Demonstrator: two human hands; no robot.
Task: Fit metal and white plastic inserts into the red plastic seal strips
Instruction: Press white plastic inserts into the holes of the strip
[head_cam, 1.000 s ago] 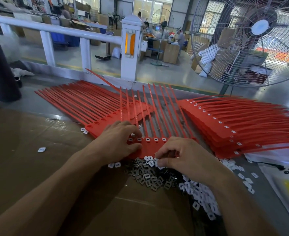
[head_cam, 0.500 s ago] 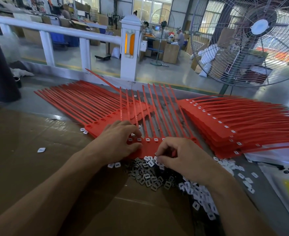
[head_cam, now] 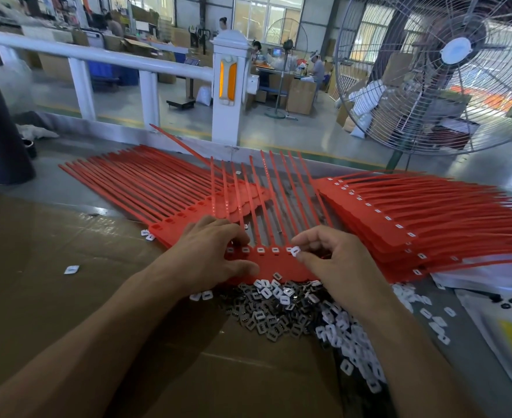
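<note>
A red seal strip (head_cam: 274,262) lies flat in front of me, its tails fanning away from me. Several of its sockets hold white inserts (head_cam: 260,250). My left hand (head_cam: 211,253) rests on the strip's left end, thumb on its near edge and fingertips on the sockets. My right hand (head_cam: 336,260) pinches one white insert (head_cam: 295,251) between thumb and forefinger, right at the strip's socket row. A heap of dark metal inserts (head_cam: 268,313) lies just below the strip, and a pile of white plastic inserts (head_cam: 349,342) spreads to its right.
A stack of red strips with open sockets (head_cam: 146,188) lies at the left, another stack with white inserts (head_cam: 414,218) at the right. Brown cardboard (head_cam: 52,282) covers the near table. A large standing fan (head_cam: 447,70) and a white railing (head_cam: 230,82) stand behind. Papers (head_cam: 504,327) lie at right.
My right hand has lifted from the insert pile up to the strip's socket row, now with a white insert in its fingertips. The left hand has stayed on the strip.
</note>
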